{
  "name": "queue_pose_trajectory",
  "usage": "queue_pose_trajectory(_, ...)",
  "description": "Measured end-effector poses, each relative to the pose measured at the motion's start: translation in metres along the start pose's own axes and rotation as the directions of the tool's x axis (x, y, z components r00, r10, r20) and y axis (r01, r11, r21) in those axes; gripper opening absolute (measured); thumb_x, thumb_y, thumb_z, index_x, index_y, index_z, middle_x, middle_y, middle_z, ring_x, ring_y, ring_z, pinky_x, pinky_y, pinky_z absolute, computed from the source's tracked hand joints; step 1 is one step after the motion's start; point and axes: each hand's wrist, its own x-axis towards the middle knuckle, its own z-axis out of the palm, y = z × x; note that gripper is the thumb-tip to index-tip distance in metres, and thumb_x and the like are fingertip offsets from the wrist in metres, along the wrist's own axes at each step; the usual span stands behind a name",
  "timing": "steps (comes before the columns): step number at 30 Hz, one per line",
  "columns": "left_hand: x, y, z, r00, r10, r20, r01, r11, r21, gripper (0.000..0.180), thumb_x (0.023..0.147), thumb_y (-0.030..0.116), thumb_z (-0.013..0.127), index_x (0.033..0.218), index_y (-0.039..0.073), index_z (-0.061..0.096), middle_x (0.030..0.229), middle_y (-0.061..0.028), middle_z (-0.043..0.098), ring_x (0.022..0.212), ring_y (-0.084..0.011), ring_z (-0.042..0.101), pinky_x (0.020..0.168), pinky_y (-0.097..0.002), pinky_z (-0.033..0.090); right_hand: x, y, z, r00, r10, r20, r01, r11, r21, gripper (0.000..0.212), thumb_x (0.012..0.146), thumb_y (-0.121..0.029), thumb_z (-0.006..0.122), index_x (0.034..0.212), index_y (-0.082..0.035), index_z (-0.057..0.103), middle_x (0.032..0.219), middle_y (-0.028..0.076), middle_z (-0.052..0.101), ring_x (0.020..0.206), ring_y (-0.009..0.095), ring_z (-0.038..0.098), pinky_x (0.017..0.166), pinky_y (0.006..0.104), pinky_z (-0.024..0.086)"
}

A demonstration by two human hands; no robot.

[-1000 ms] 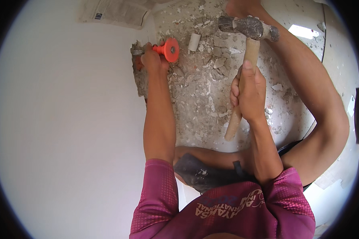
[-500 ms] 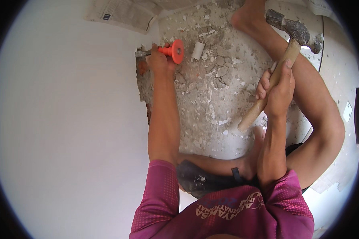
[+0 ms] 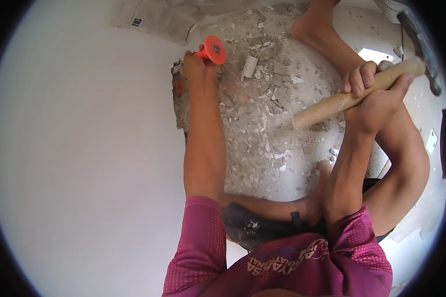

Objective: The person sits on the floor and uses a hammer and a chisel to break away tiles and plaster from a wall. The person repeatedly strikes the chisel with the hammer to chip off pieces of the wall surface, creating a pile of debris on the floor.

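Observation:
My left hand (image 3: 199, 68) is closed round a chisel (image 3: 214, 50) with an orange grip and a round orange hand guard. Its blade is hidden behind my fingers, close to the chipped lower edge of the white wall (image 3: 99, 148), where bare masonry (image 3: 179, 88) shows. Out to the right, my right hand (image 3: 376, 96) wraps round the pale wooden handle of a hammer (image 3: 327, 110). The dark metal hammer head is raised over at the far right, well apart from the chisel.
Broken plaster and rubble (image 3: 262, 119) litter the floor between my legs. A short white cylinder (image 3: 250, 67) lies among it near the chisel. Printed paper sheets (image 3: 156, 20) lie at the back left. My bent leg (image 3: 406, 143) is under the hammer arm.
My right hand has swung the hammer outward to the right, and its handle now lies flatter. My left hand has shifted slightly, tilting the chisel's orange guard.

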Motion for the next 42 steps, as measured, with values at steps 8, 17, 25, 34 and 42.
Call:
queue_pose_trajectory(8,0.004,0.017,0.022,0.994,-0.086,0.064,0.091,0.993,-0.078,0.021,0.103,0.011,0.033,0.114,-0.007,0.035,0.110,-0.0180,0.048,0.088,-0.0294,0.059,0.083,-0.0514,0.057,-0.008,0.146,0.057,0.673,0.631,0.385,-0.310,0.714,-0.628,0.048,0.104,-0.042,0.039,0.101,0.001,0.060,0.066,0.006,0.058,0.053,0.014,0.052,0.047,0.0330,0.043)
queue_pose_trajectory(17,0.010,0.013,-0.002,0.998,-0.053,0.020,0.056,0.989,-0.136,0.020,0.101,0.009,0.034,0.113,-0.007,0.036,0.107,-0.0170,0.049,0.090,-0.0278,0.059,0.083,-0.0490,0.056,0.079,0.055,-0.007,0.876,-0.171,0.451,-0.143,0.801,0.581,0.042,0.106,-0.038,0.031,0.084,-0.009,0.052,0.059,0.004,0.053,0.051,0.012,0.053,0.046,0.0295,0.047)
queue_pose_trajectory(25,0.017,0.026,-0.015,0.995,-0.096,-0.024,0.091,0.985,-0.149,0.022,0.100,0.007,0.037,0.117,-0.007,0.037,0.113,-0.0184,0.048,0.095,-0.0301,0.061,0.085,-0.0509,0.056,-0.017,0.105,0.037,0.802,0.459,0.381,-0.035,0.674,-0.738,0.042,0.103,-0.038,0.045,0.090,-0.001,0.059,0.069,0.009,0.058,0.060,0.020,0.058,0.056,0.0374,0.046)
queue_pose_trajectory(34,0.029,0.026,-0.002,0.986,-0.152,0.071,0.164,0.961,-0.224,0.024,0.101,0.010,0.037,0.118,-0.007,0.037,0.115,-0.0188,0.050,0.097,-0.0309,0.060,0.086,-0.0527,0.055,0.030,0.068,0.031,0.850,0.184,0.493,-0.053,0.962,-0.268,0.041,0.103,-0.043,0.039,0.093,-0.007,0.055,0.063,0.002,0.052,0.056,0.015,0.053,0.053,0.0326,0.049)
queue_pose_trajectory(42,0.022,0.035,-0.027,0.992,-0.123,0.005,0.121,0.961,-0.249,0.025,0.101,0.011,0.037,0.118,-0.007,0.038,0.113,-0.0198,0.052,0.096,-0.0318,0.062,0.085,-0.0509,0.056,-0.007,0.039,0.043,0.931,0.156,0.331,-0.031,0.935,-0.353,0.050,0.102,-0.056,0.036,0.079,-0.012,0.045,0.055,-0.001,0.042,0.050,0.010,0.047,0.047,0.0286,0.041)
